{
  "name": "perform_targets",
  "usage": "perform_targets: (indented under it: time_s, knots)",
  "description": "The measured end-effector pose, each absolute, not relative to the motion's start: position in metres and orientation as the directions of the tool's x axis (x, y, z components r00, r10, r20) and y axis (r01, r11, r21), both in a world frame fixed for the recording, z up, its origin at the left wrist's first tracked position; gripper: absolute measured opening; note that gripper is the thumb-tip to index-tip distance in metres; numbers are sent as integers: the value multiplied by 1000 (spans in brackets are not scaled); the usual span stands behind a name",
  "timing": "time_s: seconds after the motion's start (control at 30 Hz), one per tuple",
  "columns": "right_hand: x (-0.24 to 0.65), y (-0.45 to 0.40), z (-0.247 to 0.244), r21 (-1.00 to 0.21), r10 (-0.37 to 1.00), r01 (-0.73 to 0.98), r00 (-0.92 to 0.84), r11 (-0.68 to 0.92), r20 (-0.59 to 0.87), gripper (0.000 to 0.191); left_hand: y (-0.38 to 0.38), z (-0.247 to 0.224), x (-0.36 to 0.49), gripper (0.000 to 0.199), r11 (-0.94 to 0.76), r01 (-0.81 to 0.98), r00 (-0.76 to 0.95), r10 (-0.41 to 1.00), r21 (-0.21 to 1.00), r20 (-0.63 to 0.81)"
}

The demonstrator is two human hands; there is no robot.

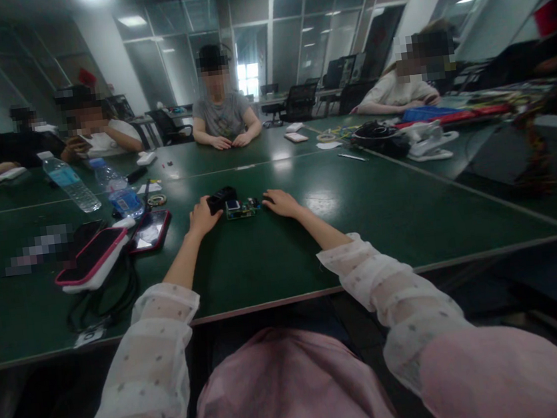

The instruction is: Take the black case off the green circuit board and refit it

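My left hand (204,219) is at the left end of a small black case (222,199), its thumb in front of the case and its fingers curled along the far side. Right beside the case lies a green circuit board (241,213) with a small screen and several small parts on it. Across from it, my right hand (282,204) rests low over the green table (284,255), fingers stretched towards the board's right end. Nothing shows in that hand. Whether its fingertips touch the small dark part at the board's edge, I cannot tell.
To the left are a pink-edged phone (93,255), another phone (150,230), cables (113,302) and two water bottles (70,182). One person (225,118) sits opposite; others sit left and right. A black bag-like bundle (378,138) and white object (432,141) lie right.
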State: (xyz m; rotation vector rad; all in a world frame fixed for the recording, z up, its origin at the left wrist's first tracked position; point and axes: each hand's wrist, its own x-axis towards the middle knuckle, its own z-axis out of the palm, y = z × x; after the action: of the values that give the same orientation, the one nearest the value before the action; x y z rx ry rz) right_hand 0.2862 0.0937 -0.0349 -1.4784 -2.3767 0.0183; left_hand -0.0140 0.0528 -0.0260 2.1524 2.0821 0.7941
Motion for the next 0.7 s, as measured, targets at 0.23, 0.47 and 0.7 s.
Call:
perform_targets:
  time_s: [0.23,0.47,0.7]
  knots:
    - [287,94,-35,-191,871,867,-402,461,283,50,48,-22,-10,63,-76,931,-42,949,357,312]
    - [286,91,-33,-190,873,867,-405,461,273,49,49,-24,-11,63,-67,928,-51,951,367,304]
    - [286,89,-32,-190,876,871,-396,453,274,49,51,-26,-13,63,-109,897,-39,946,429,322]
